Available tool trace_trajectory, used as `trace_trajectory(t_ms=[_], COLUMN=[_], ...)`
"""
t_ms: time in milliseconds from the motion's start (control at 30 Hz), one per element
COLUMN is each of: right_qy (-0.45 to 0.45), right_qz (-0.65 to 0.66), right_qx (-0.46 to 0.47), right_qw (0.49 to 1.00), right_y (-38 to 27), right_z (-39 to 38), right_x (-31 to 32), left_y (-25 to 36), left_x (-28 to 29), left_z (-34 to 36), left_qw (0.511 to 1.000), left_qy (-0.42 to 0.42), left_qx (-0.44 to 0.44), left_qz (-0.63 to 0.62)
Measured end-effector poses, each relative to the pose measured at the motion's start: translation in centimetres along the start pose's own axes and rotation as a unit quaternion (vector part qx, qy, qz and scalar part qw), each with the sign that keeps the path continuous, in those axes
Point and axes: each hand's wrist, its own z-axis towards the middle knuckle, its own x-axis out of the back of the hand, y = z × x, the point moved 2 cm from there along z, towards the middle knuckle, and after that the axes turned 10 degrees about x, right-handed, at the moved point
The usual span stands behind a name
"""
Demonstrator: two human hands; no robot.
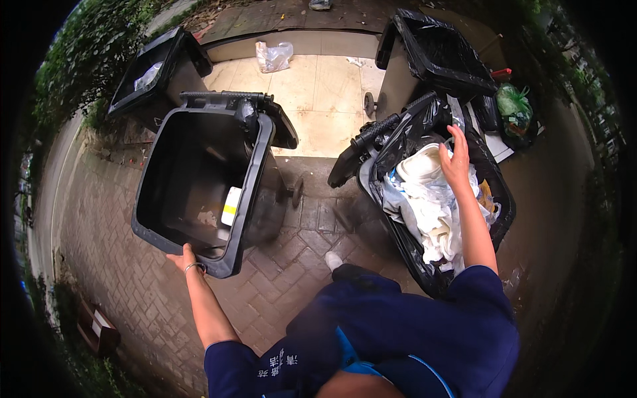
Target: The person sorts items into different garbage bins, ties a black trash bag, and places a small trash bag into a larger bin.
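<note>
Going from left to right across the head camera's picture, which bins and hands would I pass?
Far-left black bin → left hand on the tilted, nearly empty bin's rim → right hand reaching into the bin of white waste → green bag.

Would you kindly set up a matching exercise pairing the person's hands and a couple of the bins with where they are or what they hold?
1. left hand
2. right hand
3. tilted black bin
4. far-right bin

A. lined with an empty black bag
B. on white rubbish in a full bin
C. gripping a bin's rim
D. nearly empty inside

Pairs: 1-C, 2-B, 3-D, 4-A
</note>
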Motion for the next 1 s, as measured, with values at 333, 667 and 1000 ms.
trace_trajectory(t_ms=[333, 667, 1000], right_qy=[-0.186, -0.12, -0.159], right_qz=[0.053, 0.245, 0.106], right_qx=[-0.223, -0.004, -0.191], right_qw=[0.955, 0.962, 0.963], right_y=[2.6, -18.4, -22.6], right_z=[-0.4, 5.2, 12.4], right_x=[-16.9, -18.2, -38.2], left_y=[0.6, -1.1, 1.3], left_x=[3.5, 1.1, 0.3], left_z=[1.5, -7.4, -8.0], left_qw=[0.995, 0.994, 0.997], left_qy=[-0.073, -0.008, -0.028], left_qx=[-0.037, -0.056, 0.007], left_qz=[-0.051, -0.09, -0.073])
